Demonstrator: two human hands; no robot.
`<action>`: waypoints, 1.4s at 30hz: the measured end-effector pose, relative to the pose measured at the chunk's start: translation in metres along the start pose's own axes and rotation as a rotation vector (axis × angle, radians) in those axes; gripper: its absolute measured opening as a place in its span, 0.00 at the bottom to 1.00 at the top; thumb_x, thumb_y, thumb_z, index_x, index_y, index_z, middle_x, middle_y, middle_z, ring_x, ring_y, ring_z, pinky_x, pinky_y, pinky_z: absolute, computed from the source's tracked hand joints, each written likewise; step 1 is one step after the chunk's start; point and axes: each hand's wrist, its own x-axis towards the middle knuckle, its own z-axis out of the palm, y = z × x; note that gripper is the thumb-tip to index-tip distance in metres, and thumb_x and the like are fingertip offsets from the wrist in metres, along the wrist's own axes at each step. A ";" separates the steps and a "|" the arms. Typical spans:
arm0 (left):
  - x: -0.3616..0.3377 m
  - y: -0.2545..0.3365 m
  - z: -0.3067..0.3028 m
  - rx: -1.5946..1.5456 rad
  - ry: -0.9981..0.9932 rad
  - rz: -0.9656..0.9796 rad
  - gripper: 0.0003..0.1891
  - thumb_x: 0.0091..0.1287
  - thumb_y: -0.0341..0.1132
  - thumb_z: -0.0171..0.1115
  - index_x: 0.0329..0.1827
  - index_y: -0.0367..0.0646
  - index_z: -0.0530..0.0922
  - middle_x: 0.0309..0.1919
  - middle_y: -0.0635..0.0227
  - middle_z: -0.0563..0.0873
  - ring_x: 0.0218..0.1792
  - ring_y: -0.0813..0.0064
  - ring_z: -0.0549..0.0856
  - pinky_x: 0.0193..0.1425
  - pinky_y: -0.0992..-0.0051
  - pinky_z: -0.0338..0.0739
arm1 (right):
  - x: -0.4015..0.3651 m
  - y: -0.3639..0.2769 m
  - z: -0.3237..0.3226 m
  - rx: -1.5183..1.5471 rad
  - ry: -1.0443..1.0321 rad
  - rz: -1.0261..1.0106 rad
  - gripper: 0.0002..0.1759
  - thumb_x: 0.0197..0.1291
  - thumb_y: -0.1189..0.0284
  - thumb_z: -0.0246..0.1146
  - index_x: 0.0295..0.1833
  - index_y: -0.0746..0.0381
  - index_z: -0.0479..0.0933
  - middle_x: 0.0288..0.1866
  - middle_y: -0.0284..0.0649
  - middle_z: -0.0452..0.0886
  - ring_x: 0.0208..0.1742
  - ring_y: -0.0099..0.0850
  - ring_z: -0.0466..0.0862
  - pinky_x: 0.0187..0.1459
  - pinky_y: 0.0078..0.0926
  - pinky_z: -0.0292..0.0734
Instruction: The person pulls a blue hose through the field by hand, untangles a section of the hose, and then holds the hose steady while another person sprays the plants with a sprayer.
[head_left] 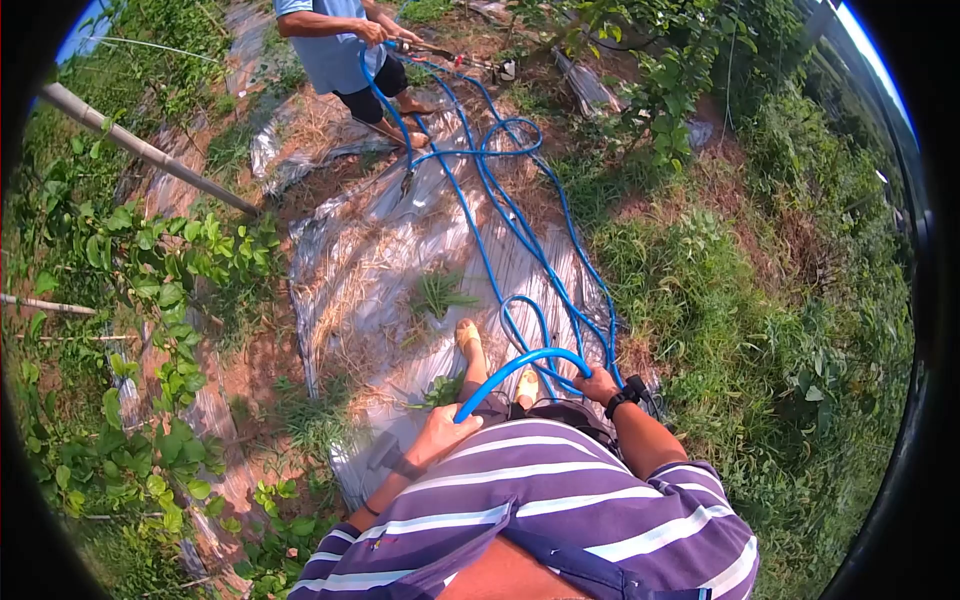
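A thick blue hose (525, 357) arches in front of my waist, held at both ends of the arch. My left hand (442, 434) is closed round its left end, low by my striped shirt. My right hand (597, 386), with a black band on the wrist, grips the hose at the right end of the arch. From there more blue hose (535, 245) lies in long runs and loops over the ground sheet, reaching toward another person. My fingers are partly hidden by the hose and the viewing angle.
Another person (330, 50) in a light blue shirt stands ahead, hands on a tool or hose end. Silvery sheeting (370, 270) with dry straw covers the path. A slanting pole (150, 150) and leafy vines (160, 290) are at left; tall grass (690, 280) borders the right.
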 end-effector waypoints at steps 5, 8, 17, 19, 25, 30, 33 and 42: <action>0.000 0.002 0.000 0.016 -0.013 -0.006 0.16 0.66 0.43 0.71 0.32 0.38 0.82 0.24 0.77 0.80 0.29 0.86 0.76 0.33 0.76 0.73 | 0.003 0.007 0.004 0.001 0.017 0.005 0.19 0.59 0.54 0.66 0.46 0.58 0.83 0.35 0.49 0.88 0.41 0.43 0.89 0.45 0.41 0.81; 0.004 -0.007 0.002 0.023 -0.013 0.007 0.15 0.66 0.43 0.71 0.32 0.38 0.82 0.25 0.77 0.80 0.29 0.86 0.76 0.33 0.76 0.73 | -0.004 0.000 0.003 0.102 0.054 0.026 0.12 0.54 0.63 0.69 0.36 0.60 0.86 0.29 0.38 0.86 0.34 0.28 0.85 0.39 0.33 0.79; 0.005 -0.009 0.003 0.021 -0.010 0.006 0.16 0.66 0.43 0.71 0.31 0.39 0.81 0.24 0.77 0.79 0.29 0.85 0.76 0.33 0.76 0.73 | 0.001 0.014 0.010 0.000 0.038 -0.006 0.18 0.58 0.53 0.66 0.45 0.55 0.84 0.34 0.48 0.88 0.39 0.43 0.89 0.43 0.41 0.82; 0.003 -0.007 0.002 0.014 -0.008 0.012 0.16 0.66 0.43 0.71 0.31 0.39 0.81 0.24 0.77 0.79 0.29 0.85 0.76 0.33 0.76 0.72 | 0.002 0.017 0.012 -0.005 0.040 -0.012 0.18 0.58 0.54 0.66 0.45 0.56 0.84 0.34 0.48 0.88 0.39 0.43 0.89 0.43 0.41 0.82; 0.002 -0.011 0.002 0.034 0.013 0.000 0.16 0.66 0.44 0.71 0.30 0.39 0.81 0.24 0.77 0.79 0.29 0.85 0.76 0.32 0.76 0.72 | 0.003 0.012 0.010 -0.008 0.018 0.004 0.18 0.59 0.55 0.67 0.45 0.57 0.83 0.34 0.47 0.87 0.39 0.41 0.89 0.43 0.39 0.82; 0.003 -0.016 0.002 0.014 0.010 -0.002 0.16 0.65 0.44 0.71 0.30 0.39 0.81 0.24 0.77 0.79 0.29 0.85 0.76 0.33 0.76 0.72 | -0.001 -0.002 0.003 0.017 -0.028 0.044 0.17 0.60 0.57 0.67 0.44 0.59 0.83 0.32 0.43 0.87 0.36 0.36 0.88 0.41 0.37 0.81; 0.003 -0.019 0.002 -0.007 0.006 -0.017 0.16 0.65 0.44 0.72 0.31 0.38 0.81 0.24 0.77 0.80 0.29 0.86 0.76 0.33 0.76 0.72 | -0.004 -0.008 -0.001 0.003 -0.025 0.040 0.17 0.60 0.57 0.67 0.44 0.60 0.83 0.31 0.42 0.86 0.34 0.34 0.87 0.39 0.37 0.80; 0.009 -0.024 0.005 0.009 0.030 0.009 0.21 0.62 0.48 0.72 0.31 0.35 0.82 0.21 0.67 0.80 0.27 0.79 0.79 0.34 0.69 0.76 | -0.013 -0.011 -0.004 -0.011 -0.012 0.046 0.17 0.60 0.57 0.67 0.45 0.60 0.83 0.33 0.44 0.87 0.35 0.35 0.87 0.41 0.37 0.80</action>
